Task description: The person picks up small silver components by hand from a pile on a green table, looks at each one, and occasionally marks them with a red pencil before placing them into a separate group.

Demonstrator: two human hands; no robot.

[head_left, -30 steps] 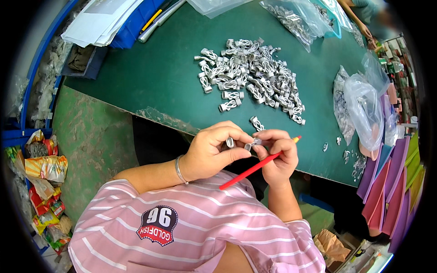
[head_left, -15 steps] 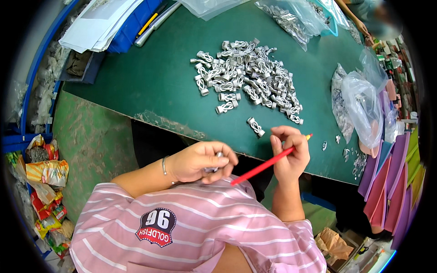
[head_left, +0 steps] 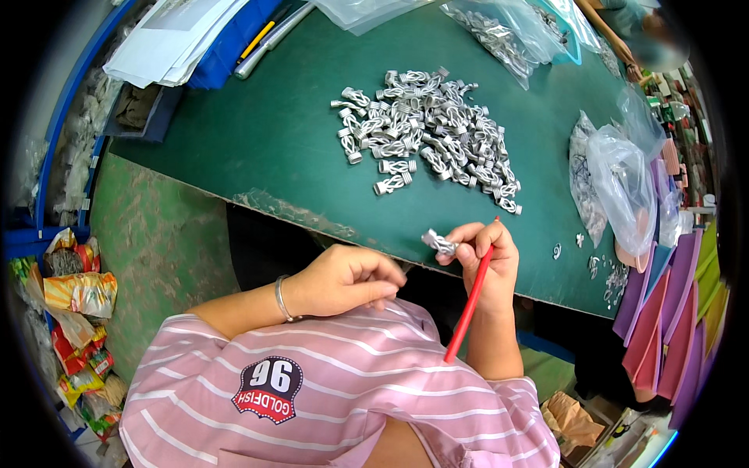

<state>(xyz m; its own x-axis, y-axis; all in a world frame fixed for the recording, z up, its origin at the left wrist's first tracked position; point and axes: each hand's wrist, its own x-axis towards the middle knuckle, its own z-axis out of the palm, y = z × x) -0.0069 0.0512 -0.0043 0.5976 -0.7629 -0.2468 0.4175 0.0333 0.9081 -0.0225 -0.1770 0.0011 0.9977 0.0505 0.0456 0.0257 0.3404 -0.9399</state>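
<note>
My right hand (head_left: 491, 269) is closed around a slim red pencil-shaped tool (head_left: 468, 312), its long end slanting down toward my striped shirt. Between that hand's thumb and forefinger sits a small silver twisted metal piece (head_left: 438, 242), held just over the table's near edge. To its left, my left hand (head_left: 343, 281) is curled in front of my body, fingers bent inward; whatever lies inside them is hidden. Beyond both hands a heap of similar silver twisted pieces (head_left: 445, 132) covers the middle of the green table (head_left: 265, 132).
Clear plastic bags (head_left: 620, 187) and small silver scraps (head_left: 615, 285) lie on the right, beside a row of coloured panels (head_left: 663, 320). A blue bin with papers (head_left: 222, 54) stands at the far left. Another person's arm (head_left: 608, 35) shows at the far right.
My right hand has picked up the loose silver piece from the table, and the red tool has swung steeper. My left hand has turned; the small silver item seen in it is now hidden.
</note>
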